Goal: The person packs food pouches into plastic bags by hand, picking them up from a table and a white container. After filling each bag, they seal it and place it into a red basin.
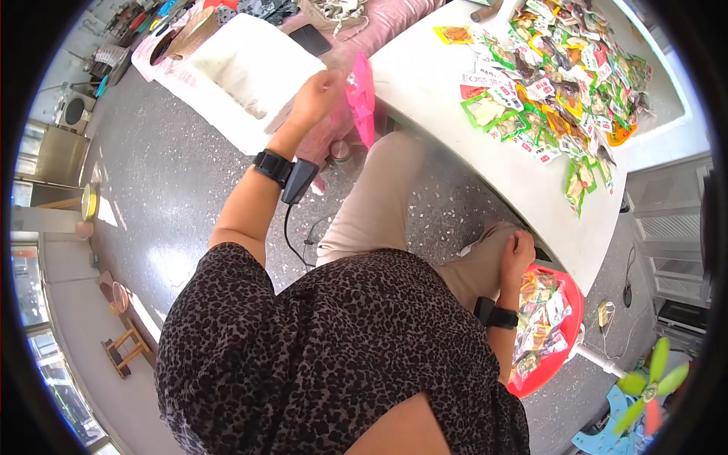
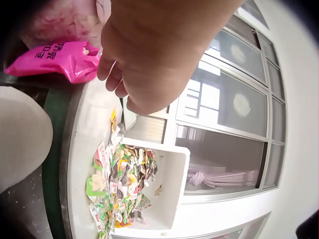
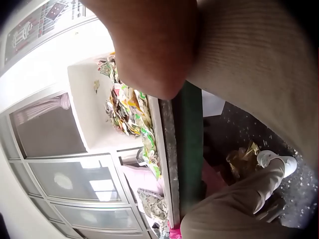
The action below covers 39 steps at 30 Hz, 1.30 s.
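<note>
Item 1. My left hand (image 1: 318, 92): raised in front of me, fingers curled and closed on the edge of the pink packet (image 1: 362, 95). A black wrist strap (image 1: 271, 163) sits behind it.

Item 2. Pink packet: flat, bright pink with dark print, held upright. It is just off the near left corner of the worktop (image 1: 425, 83), between my hand and that corner.

Item 3. My right hand (image 1: 519, 249): low, resting on my right thigh, right against the worktop's near edge. The fingers are curled in. I cannot tell whether anything lies inside them.

Item 4. Worktop: white and long, with a dark strip along its near edge. The stretch beside the pink packet is bare.

Item 5. Pile of snack packets (image 1: 557, 83): many small sachets in green, red, yellow and white. They are heaped loosely over the far right part of the worktop, and a few strays trail toward its near edge. It lies well apart from both my hands.

Item 6. Red basin (image 1: 574, 303): on the floor below the worktop's near edge, just beside my right hand. It holds more mixed sachets (image 1: 540, 311).
</note>
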Motion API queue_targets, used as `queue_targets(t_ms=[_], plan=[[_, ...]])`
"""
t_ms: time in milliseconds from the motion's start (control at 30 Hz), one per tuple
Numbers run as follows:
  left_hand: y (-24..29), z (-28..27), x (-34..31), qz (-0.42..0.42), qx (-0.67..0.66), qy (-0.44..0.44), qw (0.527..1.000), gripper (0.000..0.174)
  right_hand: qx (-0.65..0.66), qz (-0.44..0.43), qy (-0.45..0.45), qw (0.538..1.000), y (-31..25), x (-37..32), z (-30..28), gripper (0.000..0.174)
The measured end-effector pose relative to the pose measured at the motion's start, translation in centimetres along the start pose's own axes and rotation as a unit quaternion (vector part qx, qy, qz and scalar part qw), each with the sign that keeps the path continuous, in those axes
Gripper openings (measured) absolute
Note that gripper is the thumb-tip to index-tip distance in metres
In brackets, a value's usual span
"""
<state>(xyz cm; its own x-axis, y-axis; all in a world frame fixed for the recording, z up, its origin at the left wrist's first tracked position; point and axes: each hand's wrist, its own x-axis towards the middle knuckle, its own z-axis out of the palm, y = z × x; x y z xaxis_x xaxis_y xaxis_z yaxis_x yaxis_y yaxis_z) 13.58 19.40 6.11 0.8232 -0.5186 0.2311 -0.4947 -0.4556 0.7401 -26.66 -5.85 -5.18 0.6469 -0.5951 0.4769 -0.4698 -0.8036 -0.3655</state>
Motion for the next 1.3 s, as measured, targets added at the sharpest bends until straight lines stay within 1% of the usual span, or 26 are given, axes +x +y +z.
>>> queue_targets(t_ms=[67, 133, 200, 267, 300, 400, 433, 567, 667, 733, 767, 867, 967, 1000, 1033, 1067, 1100, 1167, 1200, 1233, 1300], plan=[[-6.0, -1.6, 2.8, 0.037, 0.089, 0.143, 0.985, 0.028, -0.025, -0.003, -0.001, 1.0, -0.2, 0.1, 0.0, 0.013], [-10.6, -3.7, 5.1, -0.004, 0.187, 0.189, 0.964, 0.032, -0.022, 0.003, -0.008, 1.0, -0.2, 0.3, 0.1, 0.013], [-14.6, -5.2, 6.4, -0.077, 0.231, 0.206, 0.948, 0.039, -0.028, 0.007, -0.007, 1.0, -0.4, 0.4, 0.1, 0.013], [-18.0, -6.1, 7.1, -0.19, 0.231, 0.158, 0.941, 0.045, -0.043, 0.007, -0.003, 0.999, -0.6, 0.4, 0.1, 0.013], [-18.0, -6.4, 6.8, -0.224, 0.238, 0.094, 0.94, 0.044, -0.046, 0.011, -0.008, 0.999, -0.5, 0.4, 0.1, 0.013], [-17.5, -6.5, 6.0, -0.232, 0.28, 0.0, 0.932, 0.039, -0.054, 0.014, -0.013, 0.998, -0.3, 0.4, 0.2, 0.013], [-18.3, -6.4, 6.2, -0.221, 0.278, 0.003, 0.935, 0.033, -0.056, 0.01, -0.01, 0.998, -0.4, 0.5, 0.1, 0.013], [-18.4, -6.6, 6.4, -0.2, 0.268, 0.049, 0.941, 0.028, -0.064, 0.012, -0.007, 0.998, -0.9, 0.5, 0.0, 0.012], [-17.8, -6.9, 6.5, -0.176, 0.263, 0.091, 0.944, 0.026, -0.066, 0.012, -0.01, 0.998, -1.2, 0.6, -0.1, 0.012], [-13.7, -7.5, 5.8, -0.166, 0.263, 0.115, 0.944, 0.025, -0.063, 0.003, 0.001, 0.998, -0.9, 0.5, 0.1, 0.012], [-13.2, -7.5, 6.0, -0.137, 0.276, 0.132, 0.942, 0.025, -0.063, 0.002, 0.006, 0.998, -0.8, 0.3, 0.2, 0.011], [-10.0, -6.8, 6.5, -0.053, 0.194, 0.111, 0.973, 0.025, -0.061, 0.018, 0.012, 0.998, -0.9, 0.3, 0.3, 0.011], [-4.0, -3.8, 5.1, 0.004, 0.1, 0.063, 0.993, 0.021, 0.012, 0.062, -0.04, 0.997, -0.8, 0.8, 0.0, 0.013], [-2.6, -2.5, 4.6, 0.02, 0.065, 0.046, 0.997, 0.02, 0.035, 0.072, -0.03, 0.996, -1.1, 1.2, -0.1, 0.013], [-1.3, -0.8, 3.9, 0.065, 0.031, 0.041, 0.997, 0.019, 0.058, 0.081, -0.021, 0.995, -1.5, 1.6, -0.2, 0.013], [0.2, 0.7, 3.0, 0.051, 0.009, -0.002, 0.999, 0.019, 0.082, 0.09, -0.012, 0.993, -2.1, 2.0, -0.3, 0.013], [1.1, 2.6, 2.3, 0.056, -0.009, -0.016, 0.998, 0.019, 0.13, 0.106, -0.018, 0.986, -2.9, 2.7, -0.3, 0.013], [3.8, 5.9, 0.5, 0.045, -0.046, -0.077, 0.995, 0.019, 0.228, 0.132, -0.029, 0.964, -4.8, 4.4, -0.3, 0.013], [4.2, 7.9, -0.1, 0.056, -0.045, -0.088, 0.993, 0.02, 0.267, 0.12, -0.021, 0.956, -5.8, 5.3, 0.0, 0.013], [5.1, 9.4, -0.9, 0.043, -0.058, -0.122, 0.99, 0.02, 0.307, 0.106, -0.014, 0.946, -6.8, 6.1, 0.5, 0.013], [6.2, 12.1, -2.1, 0.05, -0.075, -0.164, 0.982, 0.022, 0.335, 0.138, -0.062, 0.93, -8.3, 7.6, 1.4, 0.016]])
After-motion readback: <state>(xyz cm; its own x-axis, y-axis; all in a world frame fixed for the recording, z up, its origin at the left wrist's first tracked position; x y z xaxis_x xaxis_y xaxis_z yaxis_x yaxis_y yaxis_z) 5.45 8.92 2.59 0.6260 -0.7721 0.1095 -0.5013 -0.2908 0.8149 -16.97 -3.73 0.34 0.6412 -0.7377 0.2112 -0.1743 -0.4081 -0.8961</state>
